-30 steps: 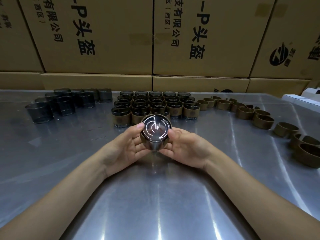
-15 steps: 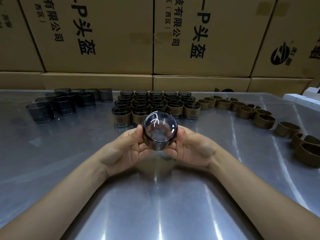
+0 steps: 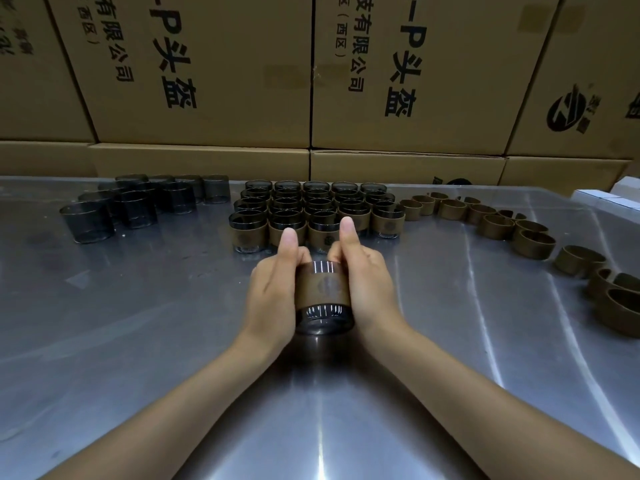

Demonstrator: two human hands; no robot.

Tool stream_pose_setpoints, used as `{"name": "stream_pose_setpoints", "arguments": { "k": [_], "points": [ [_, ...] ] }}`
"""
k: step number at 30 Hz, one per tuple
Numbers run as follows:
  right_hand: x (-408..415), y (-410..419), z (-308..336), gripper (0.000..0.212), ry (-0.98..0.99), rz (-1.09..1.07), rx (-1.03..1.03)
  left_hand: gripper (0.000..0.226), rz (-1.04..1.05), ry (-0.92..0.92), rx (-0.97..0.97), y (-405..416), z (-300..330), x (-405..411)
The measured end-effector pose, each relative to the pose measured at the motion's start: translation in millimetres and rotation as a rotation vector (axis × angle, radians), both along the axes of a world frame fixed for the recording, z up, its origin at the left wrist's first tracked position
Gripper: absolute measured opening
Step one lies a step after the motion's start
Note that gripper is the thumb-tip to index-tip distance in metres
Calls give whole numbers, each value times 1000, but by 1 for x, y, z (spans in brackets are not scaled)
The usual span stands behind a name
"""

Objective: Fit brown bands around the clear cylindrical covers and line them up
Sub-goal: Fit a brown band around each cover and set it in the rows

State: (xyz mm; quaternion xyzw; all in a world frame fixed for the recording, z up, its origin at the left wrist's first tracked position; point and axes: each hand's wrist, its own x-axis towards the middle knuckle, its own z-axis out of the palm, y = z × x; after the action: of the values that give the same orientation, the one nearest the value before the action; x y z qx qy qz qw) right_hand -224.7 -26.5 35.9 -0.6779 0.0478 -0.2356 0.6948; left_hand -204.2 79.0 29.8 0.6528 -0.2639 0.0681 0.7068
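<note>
A clear cylindrical cover (image 3: 323, 318) with a brown band (image 3: 323, 287) around its middle lies on its side between my hands, above the steel table (image 3: 156, 341). My left hand (image 3: 273, 292) grips its left side and my right hand (image 3: 367, 285) grips its right side, both thumbs sticking up. Just beyond stand several banded covers (image 3: 311, 213) in neat rows. Bare smoky covers (image 3: 138, 206) are grouped at the far left. Loose brown bands (image 3: 533, 242) trail along the right side.
Stacked cardboard boxes (image 3: 214, 71) with black print form a wall behind the table. A white box (image 3: 602, 199) sits at the far right edge. Bare steel lies between the hands and the near edge.
The cover was turned from facing me end-on to lying sideways with its band showing. My thumbs have lifted and now point up.
</note>
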Motion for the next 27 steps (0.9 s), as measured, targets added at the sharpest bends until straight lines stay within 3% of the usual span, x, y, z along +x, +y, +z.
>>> {"name": "stream_pose_setpoints", "arguments": {
  "k": [11, 13, 16, 18, 22, 27],
  "points": [
    [3, -1, 0, 58, -46, -20, -37, 54, -48, -28, 32, -2, -5, 11],
    [5, -7, -4, 57, -113, -11, -164, 58, -50, -69, 102, 1, -10, 18],
    [5, -29, -11, 47, -211, -71, -648, 56, 0, -164, 175, 6, -17, 33],
    [8, -46, -15, 40, -222, -142, -854, 60, 7, -191, 242, 10, -19, 42],
    [14, -69, -20, 41, -85, -196, -1056, 60, 13, -181, 364, 15, -21, 47],
    [25, -92, -27, 30, 58, -307, -952, 55, 141, -69, 330, 30, -17, 56]
  ]
}}
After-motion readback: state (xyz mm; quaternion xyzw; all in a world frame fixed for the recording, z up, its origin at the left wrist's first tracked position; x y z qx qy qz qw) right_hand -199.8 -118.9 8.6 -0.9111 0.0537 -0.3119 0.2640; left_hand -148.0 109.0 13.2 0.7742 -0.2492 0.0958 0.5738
